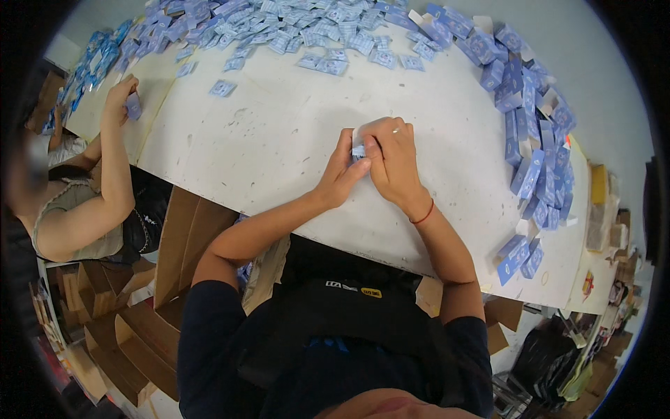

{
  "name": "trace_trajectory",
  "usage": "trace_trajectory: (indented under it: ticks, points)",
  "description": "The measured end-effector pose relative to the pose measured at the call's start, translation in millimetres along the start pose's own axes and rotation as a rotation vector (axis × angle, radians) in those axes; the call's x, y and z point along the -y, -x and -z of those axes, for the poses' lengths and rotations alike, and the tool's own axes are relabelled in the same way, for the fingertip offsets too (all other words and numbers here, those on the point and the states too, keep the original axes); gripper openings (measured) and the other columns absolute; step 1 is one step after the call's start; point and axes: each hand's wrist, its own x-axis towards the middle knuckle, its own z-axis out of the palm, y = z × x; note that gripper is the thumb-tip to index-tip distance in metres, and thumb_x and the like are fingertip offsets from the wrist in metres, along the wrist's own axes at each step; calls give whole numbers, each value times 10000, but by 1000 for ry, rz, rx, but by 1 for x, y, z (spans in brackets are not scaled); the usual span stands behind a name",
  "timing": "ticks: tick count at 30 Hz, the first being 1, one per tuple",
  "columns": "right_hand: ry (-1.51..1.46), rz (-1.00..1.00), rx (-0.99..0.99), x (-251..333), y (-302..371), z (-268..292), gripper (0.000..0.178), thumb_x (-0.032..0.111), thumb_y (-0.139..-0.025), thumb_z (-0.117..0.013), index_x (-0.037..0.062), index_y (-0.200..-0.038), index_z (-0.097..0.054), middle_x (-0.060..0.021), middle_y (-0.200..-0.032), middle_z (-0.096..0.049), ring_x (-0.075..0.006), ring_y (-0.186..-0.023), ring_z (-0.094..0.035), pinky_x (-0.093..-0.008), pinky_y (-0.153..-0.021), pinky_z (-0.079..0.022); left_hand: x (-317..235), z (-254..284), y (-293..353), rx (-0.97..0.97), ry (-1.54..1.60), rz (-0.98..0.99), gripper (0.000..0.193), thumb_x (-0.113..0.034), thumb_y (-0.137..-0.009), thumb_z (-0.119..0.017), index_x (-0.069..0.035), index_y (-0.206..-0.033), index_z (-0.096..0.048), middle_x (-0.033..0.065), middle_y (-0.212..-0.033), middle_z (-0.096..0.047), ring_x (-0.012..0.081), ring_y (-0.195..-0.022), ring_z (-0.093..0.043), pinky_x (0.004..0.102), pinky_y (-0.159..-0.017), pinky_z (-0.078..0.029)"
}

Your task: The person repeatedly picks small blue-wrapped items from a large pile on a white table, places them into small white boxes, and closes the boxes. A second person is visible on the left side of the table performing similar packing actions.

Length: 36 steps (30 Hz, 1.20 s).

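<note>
Over the white table (279, 140), my two hands meet around a small box (358, 134), mostly hidden by my fingers, with a pale side or flap showing. A light blue packet (359, 151) shows at its opening, between my thumbs. My left hand (340, 173) grips the box from the left, thumb toward the packet. My right hand (396, 162) is closed over the other side, its thumb pressed near the packet. How far the packet sits inside the box cannot be made out.
Many light blue packets (293, 28) cover the far side of the table. Blue-purple small boxes (527, 133) pile along the right edge, some with flaps raised. At the left, a co-worker's hand (122, 98) holds a similar box. Cardboard cartons (139, 342) stand below the table.
</note>
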Motion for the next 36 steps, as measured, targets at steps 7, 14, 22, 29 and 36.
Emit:
trace_trajectory:
  ticks: [7, 14, 22, 29, 36]
  points:
    - [-487, -299, -23, 8, 9, 1, 237, 165, -929, -426, 4, -1089, -495, -128, -956, -561, -225, -844, -490, -350, -782, -417, 6, -22, -5, -198, -34, 77, 222, -57, -910, -517, -70, -1091, -389, 46, -924, -527, 103, -838, -491, 261, -735, -430]
    - [-548, -168, -345, 10, 3, 4, 225, 196, -891, -411, 35, -1033, -478, -117, -949, -532, -198, -852, -459, -340, -794, -391, 2, -32, -9, -306, -256, 36, 238, 36, -843, -536, -33, -1048, -435, 87, -840, -558, 129, -750, -520, 280, -654, -440]
    - [-133, 13, -280, -2, 16, -7, 199, -39, -815, -581, 23, -973, -477, -131, -932, -509, -267, -926, -517, -369, -819, -456, 2, -9, -13, -65, -94, -23, 352, -18, -861, -506, -47, -1195, -397, 93, -1005, -558, 155, -905, -540, 283, -795, -452]
    - [-67, 99, -134, -18, 44, -4, 204, -7, -815, -652, 22, -990, -551, -148, -1068, -599, -329, -1032, -567, -451, -915, -466, -6, -22, -17, -163, -171, 67, 247, -64, -915, -431, -36, -1160, -453, 78, -936, -573, 126, -860, -529, 277, -761, -438]
    - [-51, 136, 17, -29, 56, 30, 311, -67, -784, -605, 69, -1061, -644, -102, -1070, -657, -295, -1094, -590, -419, -943, -446, 6, -34, -24, -273, -322, 11, 150, -69, -935, -422, -34, -1060, -497, 50, -805, -559, 101, -720, -483, 293, -650, -419]
